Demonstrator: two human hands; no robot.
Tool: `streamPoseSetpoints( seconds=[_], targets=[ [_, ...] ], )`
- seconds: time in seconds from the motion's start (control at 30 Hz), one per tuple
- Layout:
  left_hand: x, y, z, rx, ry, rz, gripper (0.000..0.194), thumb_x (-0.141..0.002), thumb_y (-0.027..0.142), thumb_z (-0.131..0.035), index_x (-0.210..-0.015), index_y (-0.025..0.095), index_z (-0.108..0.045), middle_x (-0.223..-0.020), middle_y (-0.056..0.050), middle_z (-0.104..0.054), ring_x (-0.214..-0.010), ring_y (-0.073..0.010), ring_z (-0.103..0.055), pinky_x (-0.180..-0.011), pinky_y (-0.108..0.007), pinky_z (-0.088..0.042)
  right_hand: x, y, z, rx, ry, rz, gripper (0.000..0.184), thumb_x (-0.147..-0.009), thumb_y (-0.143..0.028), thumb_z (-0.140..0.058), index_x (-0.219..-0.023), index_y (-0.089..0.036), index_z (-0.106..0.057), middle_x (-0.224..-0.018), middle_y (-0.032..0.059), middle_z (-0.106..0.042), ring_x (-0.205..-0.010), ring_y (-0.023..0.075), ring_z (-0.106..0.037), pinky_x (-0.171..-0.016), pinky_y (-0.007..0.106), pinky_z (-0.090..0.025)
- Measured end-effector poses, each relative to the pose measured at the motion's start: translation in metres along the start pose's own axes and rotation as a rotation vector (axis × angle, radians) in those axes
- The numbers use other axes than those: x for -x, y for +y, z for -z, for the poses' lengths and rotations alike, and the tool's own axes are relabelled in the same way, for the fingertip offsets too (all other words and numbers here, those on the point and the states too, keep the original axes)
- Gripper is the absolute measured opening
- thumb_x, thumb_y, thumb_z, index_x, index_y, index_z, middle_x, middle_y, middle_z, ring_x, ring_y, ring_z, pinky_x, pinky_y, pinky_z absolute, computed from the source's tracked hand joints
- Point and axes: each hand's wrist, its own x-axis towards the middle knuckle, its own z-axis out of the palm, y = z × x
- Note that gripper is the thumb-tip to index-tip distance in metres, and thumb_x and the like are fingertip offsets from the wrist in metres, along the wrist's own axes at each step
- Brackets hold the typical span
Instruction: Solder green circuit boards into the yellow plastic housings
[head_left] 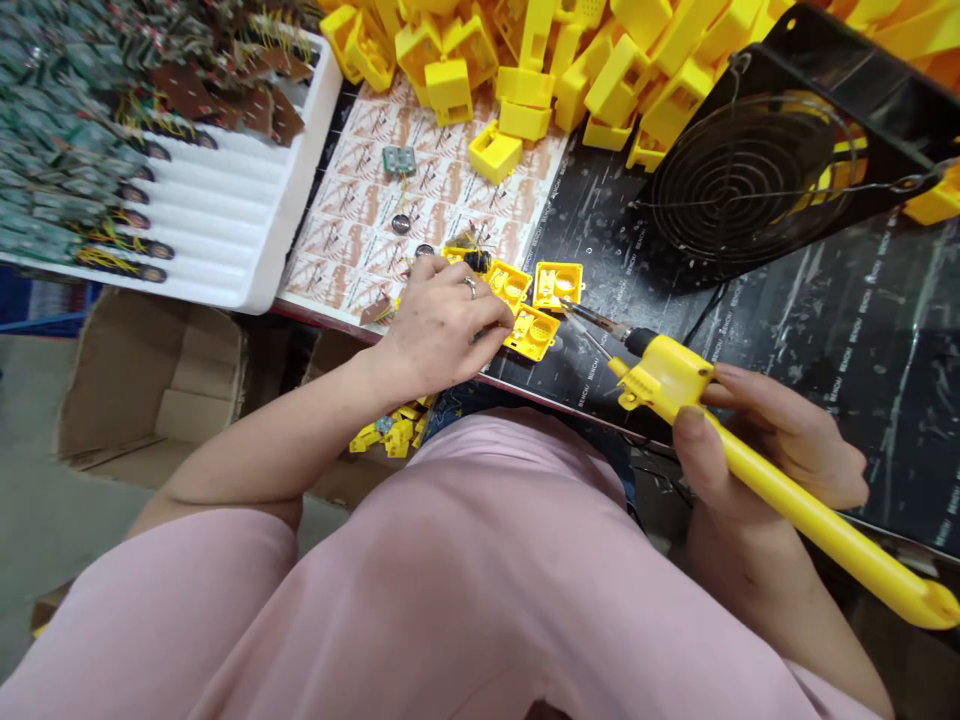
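Note:
My right hand (772, 440) is wrapped round the handle of a yellow soldering gun (795, 490). Its dark tip and a thin feed tube point left, with the tip at a small open yellow casing (557, 284). My left hand (450, 325), a ring on one finger, is bent over a group of such casings. Its thumb and index finger are pressed at the edge of the nearest yellow casing (534, 334); the other fingertips are partly hidden. Another casing (510, 284) sits beside the fingers, near a dark round part (477, 261) with wires.
A white foam tray (251, 250) of wired circuit boards stands at left. Yellow housings (525, 90) are heaped at the back. A black fan (750, 170) stands back right. A small board (399, 160) with a wired disc lies on printed sheets. Cardboard boxes (150, 380) are below the table edge.

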Motion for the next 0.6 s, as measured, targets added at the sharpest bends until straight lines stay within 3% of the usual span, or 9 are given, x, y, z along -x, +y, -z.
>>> streamPoseSetpoints(
  seconds=[0.07, 0.2, 0.4, 0.5, 0.6],
  targets=[
    [0.000, 0.001, -0.001, -0.064, 0.032, -0.057, 0.030, -0.100, 0.029, -0.053, -0.081, 0.022, -0.075, -0.079, -0.003, -0.075, -0.085, -0.0238, -0.063, -0.089, -0.047, -0.044, -0.003, -0.004, 0.001, 0.004, 0.059, 0.058, 0.056, -0.086, -0.021, -0.081, -0.139, -0.034, -0.067, -0.104, 0.0009, -0.081, -0.067, 0.0179, -0.074, -0.049, 0.029, -0.055],
    [0.000, 0.004, -0.003, -0.163, 0.069, -0.128, 0.029, -0.100, 0.025, -0.052, -0.079, 0.020, -0.071, -0.076, -0.003, -0.073, -0.084, -0.0244, -0.062, -0.083, -0.044, -0.043, -0.013, -0.013, 0.001, -0.037, -0.072, 0.064, 0.059, -0.084, -0.019, -0.083, -0.138, -0.033, -0.066, -0.102, 0.0015, -0.081, -0.069, 0.0186, -0.076, -0.054, 0.030, -0.061],
    [0.002, 0.008, -0.006, -0.150, 0.138, -0.152, 0.022, -0.100, 0.021, -0.058, -0.083, 0.019, -0.070, -0.091, -0.004, -0.076, -0.086, -0.0237, -0.062, -0.081, -0.042, -0.041, -0.030, -0.021, -0.003, -0.159, -0.195, 0.243, 0.034, -0.082, -0.012, -0.083, -0.112, -0.020, -0.070, -0.075, -0.0003, -0.075, -0.064, 0.0157, -0.074, -0.052, 0.022, -0.060],
    [0.001, 0.010, -0.006, -0.169, 0.141, -0.155, 0.025, -0.101, 0.022, -0.056, -0.080, 0.018, -0.069, -0.089, -0.004, -0.076, -0.084, -0.0231, -0.061, -0.080, -0.043, -0.041, -0.032, -0.023, -0.005, -0.159, -0.224, 0.250, 0.027, -0.079, -0.011, -0.086, -0.098, -0.020, -0.067, -0.075, -0.0006, -0.076, -0.063, 0.0141, -0.074, -0.052, 0.020, -0.059],
    [-0.001, 0.011, -0.005, -0.194, 0.072, -0.131, 0.031, -0.103, 0.024, -0.050, -0.079, 0.020, -0.069, -0.091, -0.005, -0.076, -0.086, -0.0238, -0.061, -0.081, -0.045, -0.041, -0.034, -0.026, -0.005, -0.137, -0.266, 0.240, 0.025, -0.081, -0.016, -0.087, -0.094, -0.023, -0.066, -0.078, -0.0007, -0.077, -0.064, 0.0144, -0.074, -0.052, 0.021, -0.059]
  ],
)
